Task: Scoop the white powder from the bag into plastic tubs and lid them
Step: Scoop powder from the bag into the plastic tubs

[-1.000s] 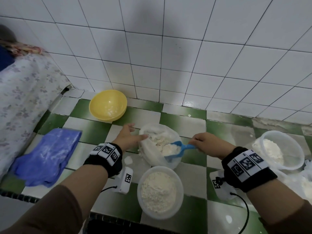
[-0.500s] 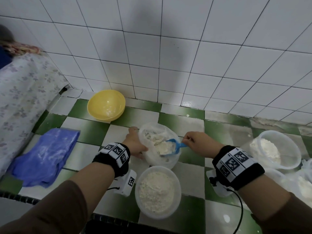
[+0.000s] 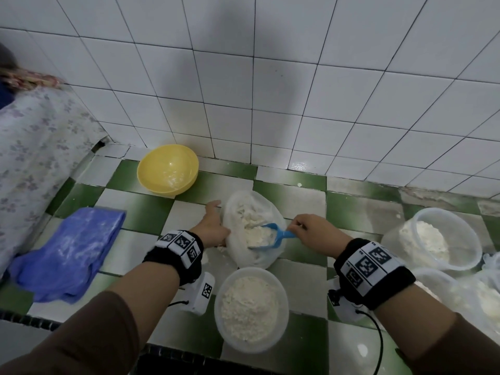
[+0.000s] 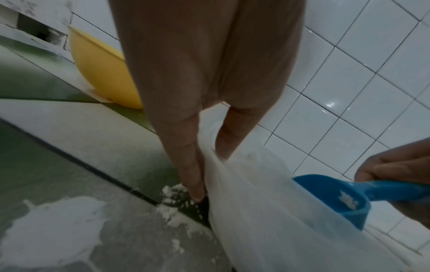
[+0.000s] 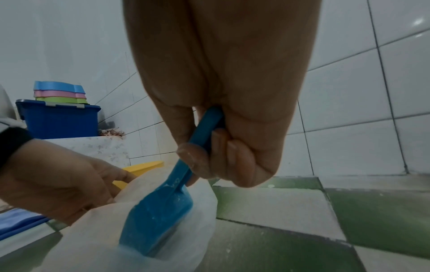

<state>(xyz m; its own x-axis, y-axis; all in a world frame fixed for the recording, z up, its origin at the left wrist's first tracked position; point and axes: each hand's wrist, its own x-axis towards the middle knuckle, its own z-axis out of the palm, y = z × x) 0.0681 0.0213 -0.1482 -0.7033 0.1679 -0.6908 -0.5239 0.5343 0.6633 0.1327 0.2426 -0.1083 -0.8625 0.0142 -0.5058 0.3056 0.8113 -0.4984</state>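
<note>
Head view shows the right hand gripping the scoop in the bag, whose rim the left hand pinches; a slipped rim or tipped scoop could spill powder beside the tub.

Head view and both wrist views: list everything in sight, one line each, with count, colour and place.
Clear plastic bag of white powder: one, translucent, centre of the counter.
Blue plastic scoop: one, bowl inside the bag, holding powder.
Open plastic tub nearest the person: one, clear, full of powder, in front of the bag.
Plastic tubs at right: at least two, clear, with powder; the edge is cut off.
Yellow plastic bowl: one, by the wall, back left.
Blue cloth: one, powder-dusted, left.
Blue lidded storage box: one, far left, coloured items stacked on top.
Spilled powder: white, beside the bag.
Left hand: pinches the bag's edge.
Right hand: grips the scoop handle.
</note>
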